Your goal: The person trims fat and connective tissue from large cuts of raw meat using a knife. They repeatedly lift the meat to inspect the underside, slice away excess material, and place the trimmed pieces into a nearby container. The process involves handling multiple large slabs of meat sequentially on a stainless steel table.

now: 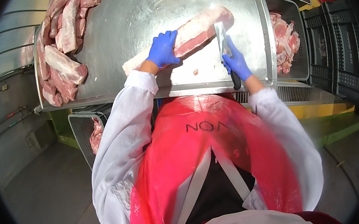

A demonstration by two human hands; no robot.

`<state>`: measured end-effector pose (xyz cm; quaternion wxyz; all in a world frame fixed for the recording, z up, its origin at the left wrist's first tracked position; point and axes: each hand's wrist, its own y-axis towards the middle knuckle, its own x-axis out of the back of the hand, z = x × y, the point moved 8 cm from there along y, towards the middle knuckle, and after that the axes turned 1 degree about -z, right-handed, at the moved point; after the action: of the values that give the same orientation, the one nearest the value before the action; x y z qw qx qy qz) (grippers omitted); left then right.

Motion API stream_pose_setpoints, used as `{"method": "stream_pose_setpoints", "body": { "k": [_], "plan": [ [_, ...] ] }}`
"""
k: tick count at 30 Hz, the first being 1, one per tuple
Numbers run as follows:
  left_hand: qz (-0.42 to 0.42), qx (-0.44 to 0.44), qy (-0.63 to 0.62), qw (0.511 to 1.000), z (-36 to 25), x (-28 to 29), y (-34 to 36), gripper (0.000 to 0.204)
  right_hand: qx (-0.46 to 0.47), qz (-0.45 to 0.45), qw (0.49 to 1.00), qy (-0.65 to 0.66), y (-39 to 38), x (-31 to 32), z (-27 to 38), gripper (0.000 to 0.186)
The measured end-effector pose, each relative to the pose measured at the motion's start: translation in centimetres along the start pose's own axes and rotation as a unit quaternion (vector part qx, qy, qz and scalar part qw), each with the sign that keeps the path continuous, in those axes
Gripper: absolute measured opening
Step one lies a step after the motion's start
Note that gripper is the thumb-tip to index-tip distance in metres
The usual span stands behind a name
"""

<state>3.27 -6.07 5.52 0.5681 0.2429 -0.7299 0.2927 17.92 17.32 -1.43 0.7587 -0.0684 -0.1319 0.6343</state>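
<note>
A long pale pork loin (196,30) lies slantwise on the steel table (136,13), its far end toward the upper right. My left hand (163,50), in a blue glove, grips the loin near its lower left end, thumb on the near side. In my right hand (238,64), also blue-gloved, is a knife (221,35) with a dark handle. Its blade points away from me and overlaps the loin's right end; I cannot tell whether it touches the meat. A small meat scrap (195,72) sits on the steel near the front edge.
Several pieces of meat (60,65) are heaped along the table's left side. To the right stands a grey crate (301,54) holding meat trimmings (283,43), with stacked dark crates (338,45) beyond. Another crate (78,131) with meat is below the table's front left.
</note>
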Motion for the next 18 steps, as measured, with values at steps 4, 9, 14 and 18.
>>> {"method": "stream_pose_setpoints", "body": {
  "k": [4,9,14,18],
  "plan": [
    [-0.047,-0.034,-0.028,0.998,0.0,0.3,-0.2,0.107,-0.069,0.026,0.997,-0.011,3.0,1.0,4.3,0.062],
    [0.014,0.033,0.0,0.999,0.4,-0.3,0.2,0.099,0.093,0.043,0.982,-0.161,-4.7,2.6,-0.7,0.079],
    [-0.126,0.027,-0.056,0.99,-7.8,4.1,6.7,0.071,-0.04,-0.009,0.997,0.063,-10.8,10.8,-3.2,0.079],
    [-0.115,0.034,0.013,0.993,-10.9,0.6,15.3,0.06,-0.027,-0.073,0.989,0.123,-5.7,13.5,1.3,0.082]
  ]
}}
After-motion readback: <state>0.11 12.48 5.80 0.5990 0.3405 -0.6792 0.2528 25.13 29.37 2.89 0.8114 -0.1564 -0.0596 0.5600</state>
